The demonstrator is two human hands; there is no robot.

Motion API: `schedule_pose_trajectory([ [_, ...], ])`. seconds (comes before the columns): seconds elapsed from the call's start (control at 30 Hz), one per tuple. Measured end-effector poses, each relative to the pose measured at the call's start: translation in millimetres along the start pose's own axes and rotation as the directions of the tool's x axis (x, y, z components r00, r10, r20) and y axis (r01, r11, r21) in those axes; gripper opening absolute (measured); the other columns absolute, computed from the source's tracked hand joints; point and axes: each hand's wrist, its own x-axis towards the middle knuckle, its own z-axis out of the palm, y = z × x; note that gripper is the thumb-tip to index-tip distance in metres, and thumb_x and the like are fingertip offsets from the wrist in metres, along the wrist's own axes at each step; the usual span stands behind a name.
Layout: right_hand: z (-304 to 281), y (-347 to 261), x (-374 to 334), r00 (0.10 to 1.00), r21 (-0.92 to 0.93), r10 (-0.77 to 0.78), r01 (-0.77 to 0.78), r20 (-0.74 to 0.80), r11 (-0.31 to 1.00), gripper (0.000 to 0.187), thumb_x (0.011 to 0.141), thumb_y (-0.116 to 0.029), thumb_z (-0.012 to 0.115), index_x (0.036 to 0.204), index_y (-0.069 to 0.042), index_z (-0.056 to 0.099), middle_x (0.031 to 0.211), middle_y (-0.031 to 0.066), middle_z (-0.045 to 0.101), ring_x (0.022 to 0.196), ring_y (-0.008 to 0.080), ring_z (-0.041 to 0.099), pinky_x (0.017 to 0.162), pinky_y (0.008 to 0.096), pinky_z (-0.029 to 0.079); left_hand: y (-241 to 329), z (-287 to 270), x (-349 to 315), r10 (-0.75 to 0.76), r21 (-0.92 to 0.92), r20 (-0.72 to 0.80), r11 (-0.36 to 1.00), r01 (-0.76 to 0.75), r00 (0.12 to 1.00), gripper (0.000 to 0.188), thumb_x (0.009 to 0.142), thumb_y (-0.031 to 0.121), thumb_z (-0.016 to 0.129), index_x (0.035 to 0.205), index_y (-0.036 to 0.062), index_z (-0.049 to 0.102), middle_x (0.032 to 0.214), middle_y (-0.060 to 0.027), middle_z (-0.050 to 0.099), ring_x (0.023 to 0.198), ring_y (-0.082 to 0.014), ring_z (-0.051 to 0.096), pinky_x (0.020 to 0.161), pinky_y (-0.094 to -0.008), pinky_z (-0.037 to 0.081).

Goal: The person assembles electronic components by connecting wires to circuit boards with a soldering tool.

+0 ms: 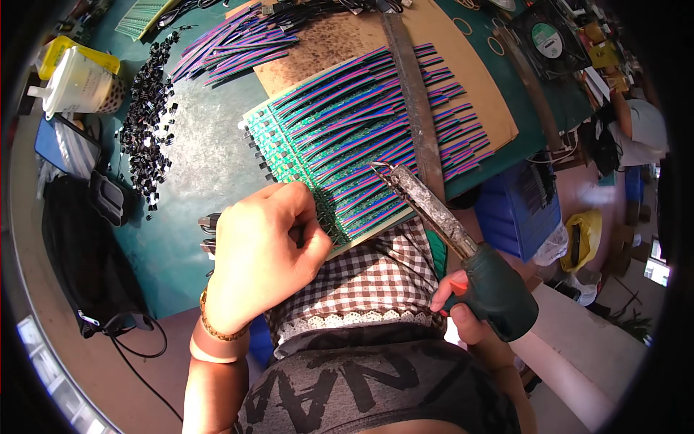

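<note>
My right hand (468, 318) is wrapped round the dark green grip of a soldering gun (502, 293), fingers by its red trigger. The gun's long worn barrel slants up and left, its bent tip hanging over the wires. My left hand (264, 249) is closed in a pinch at the near left edge of a green circuit board panel (285, 145); its fingertips hide what they hold. Rows of striped ribbon wires (354, 119) lie across the panel. Small black parts line its left edge. A rusty flat metal bar (412, 94) rests across the wires.
A heap of small black components (144, 126) lies on the green table mat (206, 130) at left. Behind are a bundle of loose wires (231, 43) and cardboard (473, 72). A lidded drink cup (83, 83) stands far left. A blue bin (517, 210) sits at right. Checkered cloth (361, 278) covers my lap.
</note>
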Motion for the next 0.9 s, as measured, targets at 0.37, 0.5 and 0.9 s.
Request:
schedule_pose_trajectory([
  [0.37,4,16,-2,0.969,0.132,-0.247,0.246,-0.009,0.960,0.034,0.090,-0.014,0.060,0.116,0.004,0.049,0.083,0.0175,0.059,0.068,0.0225,0.060,0.060,0.0324,0.049,-2,20,-7,0.015,-0.067,-0.248,0.997,-0.033,0.969,0.013,0.071,0.001,0.067,0.077,0.0036,0.056,0.068,-0.0073,0.052,0.055,-0.0214,0.051,0.052,-0.0320,0.043],
  [0.5,-3,-11,9,0.960,-0.422,-0.228,0.276,0.162,0.864,0.032,0.088,-0.009,0.061,0.114,0.006,0.051,0.082,0.0180,0.059,0.068,0.0225,0.060,0.060,0.0334,0.049,-5,24,-9,-0.074,-0.194,-0.276,0.981,0.020,0.958,0.013,0.071,0.000,0.067,0.077,0.0039,0.056,0.068,-0.0062,0.051,0.054,-0.0194,0.050,0.051,-0.0314,0.042],
  [0.9,-11,-4,12,0.958,-0.427,-0.191,0.267,0.214,0.864,0.019,0.078,-0.002,0.060,0.093,0.008,0.060,0.075,0.0163,0.060,0.062,0.0212,0.058,0.055,0.0304,0.048,2,19,-3,-0.065,-0.065,-0.260,0.997,0.050,0.963,0.011,0.065,0.003,0.065,0.070,0.0043,0.055,0.062,-0.0063,0.050,0.051,-0.0170,0.049,0.050,-0.0279,0.042],
])
